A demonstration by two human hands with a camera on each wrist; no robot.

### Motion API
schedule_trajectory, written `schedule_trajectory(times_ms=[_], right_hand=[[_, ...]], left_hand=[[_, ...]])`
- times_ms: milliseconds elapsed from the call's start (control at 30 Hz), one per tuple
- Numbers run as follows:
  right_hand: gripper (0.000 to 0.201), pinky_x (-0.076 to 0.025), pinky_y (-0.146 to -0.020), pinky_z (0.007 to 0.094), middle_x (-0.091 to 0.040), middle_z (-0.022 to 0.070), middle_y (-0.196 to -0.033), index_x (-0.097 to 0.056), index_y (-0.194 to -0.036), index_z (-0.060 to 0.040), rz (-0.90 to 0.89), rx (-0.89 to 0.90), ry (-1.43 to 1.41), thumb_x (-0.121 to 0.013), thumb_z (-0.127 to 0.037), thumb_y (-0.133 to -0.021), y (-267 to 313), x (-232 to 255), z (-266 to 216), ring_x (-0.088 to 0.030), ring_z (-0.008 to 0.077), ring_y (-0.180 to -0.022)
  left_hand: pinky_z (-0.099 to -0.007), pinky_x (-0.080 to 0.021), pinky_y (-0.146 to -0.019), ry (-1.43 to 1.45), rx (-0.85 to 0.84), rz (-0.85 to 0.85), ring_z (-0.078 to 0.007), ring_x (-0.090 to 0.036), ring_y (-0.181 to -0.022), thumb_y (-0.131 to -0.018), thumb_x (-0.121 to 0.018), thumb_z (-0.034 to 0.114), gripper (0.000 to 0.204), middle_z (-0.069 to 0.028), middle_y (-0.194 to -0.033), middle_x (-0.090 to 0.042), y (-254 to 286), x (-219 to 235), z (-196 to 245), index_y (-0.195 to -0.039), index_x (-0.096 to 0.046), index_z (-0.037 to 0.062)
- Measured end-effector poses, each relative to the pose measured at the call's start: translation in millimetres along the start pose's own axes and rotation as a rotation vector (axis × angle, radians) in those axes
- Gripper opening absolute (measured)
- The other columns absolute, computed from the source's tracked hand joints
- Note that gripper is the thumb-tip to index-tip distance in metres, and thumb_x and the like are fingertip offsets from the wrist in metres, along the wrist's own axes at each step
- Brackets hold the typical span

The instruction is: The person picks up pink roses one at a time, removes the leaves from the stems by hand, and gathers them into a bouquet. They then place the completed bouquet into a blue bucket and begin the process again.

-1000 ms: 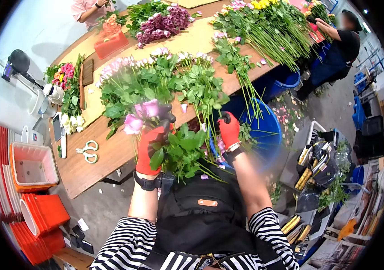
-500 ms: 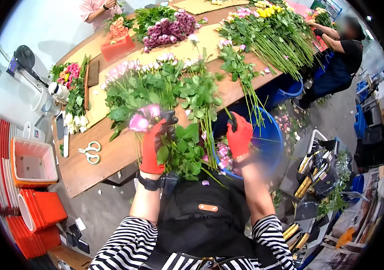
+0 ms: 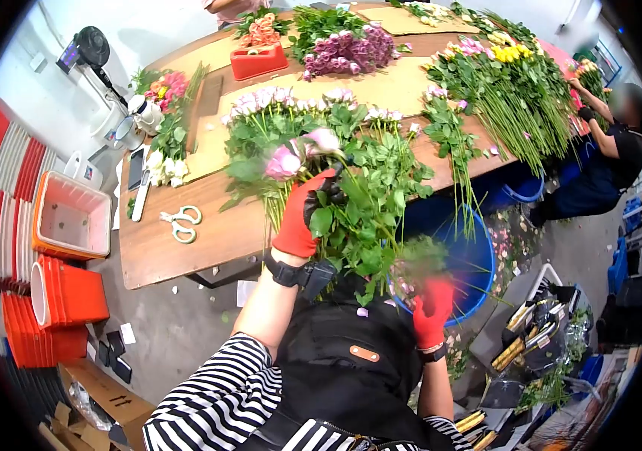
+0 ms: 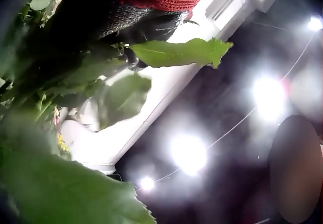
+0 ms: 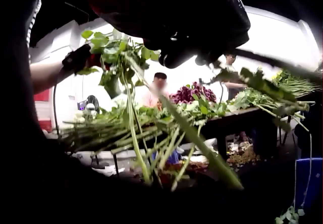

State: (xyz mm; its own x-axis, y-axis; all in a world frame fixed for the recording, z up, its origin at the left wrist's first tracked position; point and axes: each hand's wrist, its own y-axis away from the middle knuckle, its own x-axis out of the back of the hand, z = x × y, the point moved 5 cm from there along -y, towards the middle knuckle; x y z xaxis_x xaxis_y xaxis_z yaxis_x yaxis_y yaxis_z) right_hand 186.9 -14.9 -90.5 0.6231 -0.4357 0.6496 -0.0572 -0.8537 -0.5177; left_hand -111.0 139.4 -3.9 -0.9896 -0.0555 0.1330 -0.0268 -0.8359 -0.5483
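Note:
In the head view, my left hand [image 3: 308,214], in a red glove with a dark palm, grips a leafy bunch of pink roses [image 3: 285,162] over the table's near edge. Green leaves [image 4: 176,52] fill much of the left wrist view, below the red knit of the glove. Lower and to the right, my right hand [image 3: 434,308], also red-gloved, is beside the bunch's lower stems. A blurred leafy stem [image 3: 422,257] rises from its fingers. Dark curled fingers [image 5: 174,57] hang at the top of the right wrist view, with leaves and cut stems [image 5: 139,153] beyond.
A row of pale pink roses [image 3: 276,101] lies on the wooden table [image 3: 148,259], with green-handled scissors [image 3: 182,223] at its left. A blue bin [image 3: 479,263] stands by the near edge. Orange tubs [image 3: 73,289] are stacked at left. Two other people are across the table and at right.
My right hand has dropped from beside the table edge toward the apron, and blurred greenery now shows above it. My left hand, still holding the roses, sits farther right and higher in view.

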Motion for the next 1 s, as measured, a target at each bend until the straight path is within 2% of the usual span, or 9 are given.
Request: schedule_trajectory(times_ms=[67,200,267,433,600,733,800,900,1000], right_hand=[[0.037,-0.044,-0.094,0.0456,-0.065,0.0114,-0.098,-0.067,-0.107,-0.0064,-0.054,-0.032,-0.011,-0.070,-0.004,-0.070,14.4,-6.1,11.6,-0.059,0.0335,-0.095],[0.035,-0.043,-0.095,0.0451,-0.066,0.0102,-0.099,-0.067,-0.107,-0.0077,-0.095,-0.048,0.060,-0.069,-0.007,-0.072,33.2,-17.6,34.7,-0.060,0.0305,-0.095],[0.035,-0.043,-0.095,0.0450,-0.066,0.0093,-0.101,-0.066,-0.108,-0.0080,-0.129,-0.084,0.011,-0.069,-0.009,-0.073,35.6,-23.0,38.3,-0.060,0.0300,-0.096],[0.040,-0.041,-0.097,0.0440,-0.065,0.0100,-0.107,-0.064,-0.113,-0.0072,-0.160,-0.054,0.035,-0.071,-0.010,-0.073,33.1,-27.3,33.8,-0.058,0.0309,-0.100],[0.051,-0.040,-0.098,0.0410,-0.061,0.0146,-0.119,-0.057,-0.125,-0.0036,0.127,-0.226,-0.139,-0.070,-0.005,-0.075,-0.3,-1.6,12.9,-0.055,0.0343,-0.110],[0.044,-0.042,-0.099,0.0434,-0.061,0.0152,-0.118,-0.063,-0.114,-0.0008,0.237,-0.213,-0.336,-0.072,-0.009,-0.072,-74.3,59.3,-67.4,-0.056,0.0353,-0.112],[0.045,-0.039,-0.100,0.0459,-0.061,0.0145,-0.119,-0.065,-0.111,-0.0019,0.170,0.115,-0.121,-0.075,-0.017,-0.070,-109.3,87.2,-121.0,-0.055,0.0357,-0.113],[0.052,-0.036,-0.102,0.0486,-0.059,0.0131,-0.122,-0.063,-0.113,-0.0045,0.117,0.160,-0.100,-0.079,-0.026,-0.068,-135.7,89.9,-160.1,-0.053,0.0356,-0.115],[0.056,-0.032,-0.105,0.0474,-0.056,0.0120,-0.122,-0.060,-0.116,-0.0068,0.044,0.086,0.034,-0.081,-0.027,-0.068,-137.3,66.3,-155.3,-0.048,0.0343,-0.120]], left_hand=[[-0.0258,-0.046,-0.068,1.103,0.669,0.119,-0.0118,-0.054,-0.074,-0.091,-0.059,0.013,0.027,-0.0031,-0.086,-0.059,7.6,-19.5,-19.3,-0.112,-0.058,-0.0048],[-0.0331,-0.052,-0.081,0.206,0.046,-0.094,-0.0204,-0.066,-0.087,-0.091,-0.060,0.017,0.021,-0.0103,-0.095,-0.068,35.5,-20.5,15.0,-0.101,-0.064,-0.0010],[-0.0338,-0.051,-0.085,0.099,-0.028,-0.232,-0.0219,-0.067,-0.094,-0.090,-0.062,0.014,0.020,-0.0099,-0.102,-0.071,43.6,-23.7,27.9,-0.106,-0.068,0.0030],[-0.0348,-0.052,-0.086,0.058,-0.047,-0.234,-0.0256,-0.067,-0.097,-0.091,-0.056,0.009,0.015,-0.0112,-0.107,-0.070,54.7,-36.9,38.5,-0.101,-0.067,0.0051],[-0.0379,-0.051,-0.088,0.112,-0.100,-0.299,-0.0275,-0.067,-0.098,-0.101,-0.044,0.037,0.043,-0.0162,-0.114,-0.066,60.5,-43.8,37.6,-0.119,-0.057,0.0002],[-0.0363,-0.053,-0.086,1.279,0.625,-0.229,-0.0280,-0.065,-0.101,-0.095,-0.056,0.017,0.039,-0.0161,-0.120,-0.062,63.6,-65.5,24.4,-0.128,-0.050,-0.0020],[-0.0367,-0.053,-0.087,0.898,0.469,-0.187,-0.0284,-0.063,-0.104,-0.095,-0.055,0.019,0.044,-0.0159,-0.124,-0.059,60.1,-73.2,39.9,-0.133,-0.047,-0.0010],[-0.0391,-0.050,-0.094,0.494,0.232,-0.195,-0.0296,-0.060,-0.113,-0.098,-0.052,0.022,0.047,-0.0172,-0.130,-0.056,46.4,-81.9,69.8,-0.139,-0.042,0.0009],[-0.0392,-0.047,-0.099,0.761,0.390,-0.196,-0.0296,-0.053,-0.123,-0.096,-0.054,0.021,0.055,-0.0158,-0.136,-0.051,64.9,-88.8,32.2,-0.144,-0.035,0.0047]])
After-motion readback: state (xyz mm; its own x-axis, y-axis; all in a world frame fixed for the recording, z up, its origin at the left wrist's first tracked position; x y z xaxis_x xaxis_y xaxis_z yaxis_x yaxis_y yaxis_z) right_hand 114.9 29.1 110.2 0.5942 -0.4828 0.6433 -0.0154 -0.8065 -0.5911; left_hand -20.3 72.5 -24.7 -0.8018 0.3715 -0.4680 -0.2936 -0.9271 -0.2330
